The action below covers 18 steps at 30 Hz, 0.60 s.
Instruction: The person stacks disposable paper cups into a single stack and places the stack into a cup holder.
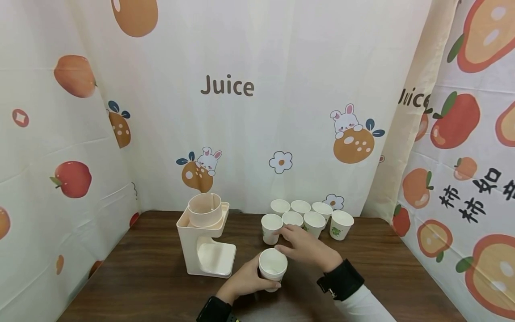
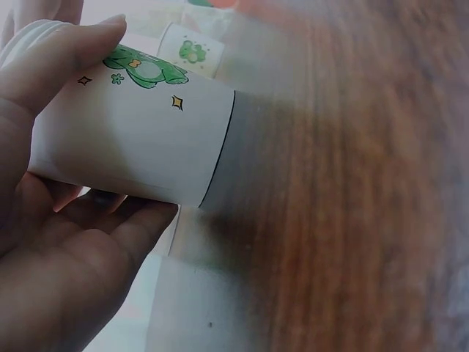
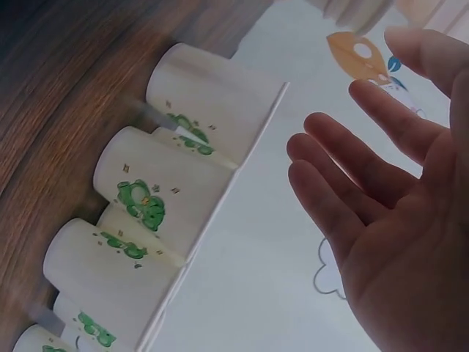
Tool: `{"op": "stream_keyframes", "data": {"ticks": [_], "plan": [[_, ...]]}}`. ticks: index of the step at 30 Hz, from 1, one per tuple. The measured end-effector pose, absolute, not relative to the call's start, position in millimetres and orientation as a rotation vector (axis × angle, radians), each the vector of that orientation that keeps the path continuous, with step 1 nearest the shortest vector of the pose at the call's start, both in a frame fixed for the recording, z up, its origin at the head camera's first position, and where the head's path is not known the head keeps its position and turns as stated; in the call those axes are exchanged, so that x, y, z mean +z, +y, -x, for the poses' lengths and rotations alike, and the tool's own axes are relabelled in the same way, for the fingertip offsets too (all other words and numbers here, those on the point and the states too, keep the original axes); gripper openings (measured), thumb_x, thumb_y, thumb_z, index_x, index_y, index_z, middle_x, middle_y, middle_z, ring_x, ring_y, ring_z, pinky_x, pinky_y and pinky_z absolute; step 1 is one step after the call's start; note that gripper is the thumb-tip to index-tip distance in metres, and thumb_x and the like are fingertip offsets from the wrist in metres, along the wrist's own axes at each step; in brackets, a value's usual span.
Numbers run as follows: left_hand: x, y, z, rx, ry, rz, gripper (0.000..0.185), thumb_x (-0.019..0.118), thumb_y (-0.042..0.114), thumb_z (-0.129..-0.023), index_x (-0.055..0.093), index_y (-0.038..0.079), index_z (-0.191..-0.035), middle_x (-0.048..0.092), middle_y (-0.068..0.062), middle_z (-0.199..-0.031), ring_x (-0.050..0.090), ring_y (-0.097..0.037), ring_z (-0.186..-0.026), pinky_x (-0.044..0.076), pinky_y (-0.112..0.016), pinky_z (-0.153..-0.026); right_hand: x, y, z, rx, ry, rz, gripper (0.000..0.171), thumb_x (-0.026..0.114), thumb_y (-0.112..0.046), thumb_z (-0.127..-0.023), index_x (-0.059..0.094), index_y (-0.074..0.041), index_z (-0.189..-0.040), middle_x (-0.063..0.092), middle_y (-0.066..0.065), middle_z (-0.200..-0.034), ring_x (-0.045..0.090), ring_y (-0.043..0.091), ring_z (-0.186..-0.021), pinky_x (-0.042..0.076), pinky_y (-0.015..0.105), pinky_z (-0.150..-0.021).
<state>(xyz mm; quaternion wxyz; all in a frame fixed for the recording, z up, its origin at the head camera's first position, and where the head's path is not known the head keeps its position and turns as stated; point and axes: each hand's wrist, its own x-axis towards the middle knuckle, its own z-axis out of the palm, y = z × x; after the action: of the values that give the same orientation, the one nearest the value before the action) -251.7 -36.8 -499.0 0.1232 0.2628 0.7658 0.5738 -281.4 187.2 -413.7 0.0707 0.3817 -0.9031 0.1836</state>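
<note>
In the head view my left hand grips a white paper cup near the table's front, its opening facing up. A second edge shows just below the rim. The left wrist view shows thumb and fingers wrapped round this paper cup, printed with a green cartoon figure and small stars. My right hand is held over the table between that cup and a group of similar paper cups. Its fingers are loosely extended with nothing in them, beside the row of cups in the right wrist view.
On the left stands a cream plastic machine with a round hopper on top and a flat base. The rightmost paper cup stands at the group's edge. A printed curtain hangs behind the brown wooden table.
</note>
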Motion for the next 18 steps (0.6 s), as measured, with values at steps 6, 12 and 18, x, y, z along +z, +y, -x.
{"op": "stream_keyframes", "data": {"ticks": [6, 12, 18], "plan": [[-500.1, -37.8, 252.3, 1.666, 2.257, -0.772, 0.082, 0.087, 0.025, -0.080, 0.041, 0.020, -0.148, 0.060, 0.008, -0.126, 0.058, -0.015, -0.114, 0.044, -0.043, -0.097, -417.0, 185.7, 293.7, 0.561, -2.697, -1.134, 0.035, 0.066, -0.022, -0.099, 0.061, -0.005, -0.129, 0.061, 0.009, -0.118, 0.060, 0.025, -0.107, 0.052, 0.040, -0.086], [-499.6, -38.6, 252.0, 1.662, 2.270, -0.765, 0.083, 0.087, 0.026, -0.079, 0.042, 0.018, -0.148, 0.060, 0.008, -0.126, 0.058, -0.015, -0.114, 0.043, -0.044, -0.097, -416.5, 180.2, 303.9, 0.574, -2.733, -1.069, 0.039, 0.068, -0.019, -0.096, 0.060, -0.005, -0.131, 0.061, 0.014, -0.116, 0.058, 0.022, -0.103, 0.051, 0.041, -0.085], [-499.7, -38.3, 250.8, 1.656, 2.263, -0.751, 0.084, 0.087, 0.023, -0.079, 0.041, 0.016, -0.149, 0.060, 0.007, -0.127, 0.059, -0.016, -0.115, 0.044, -0.046, -0.096, -414.3, 176.7, 309.8, 0.557, -2.753, -1.041, 0.044, 0.071, -0.020, -0.095, 0.058, -0.005, -0.134, 0.059, 0.015, -0.123, 0.058, 0.028, -0.108, 0.051, 0.043, -0.087]]}}
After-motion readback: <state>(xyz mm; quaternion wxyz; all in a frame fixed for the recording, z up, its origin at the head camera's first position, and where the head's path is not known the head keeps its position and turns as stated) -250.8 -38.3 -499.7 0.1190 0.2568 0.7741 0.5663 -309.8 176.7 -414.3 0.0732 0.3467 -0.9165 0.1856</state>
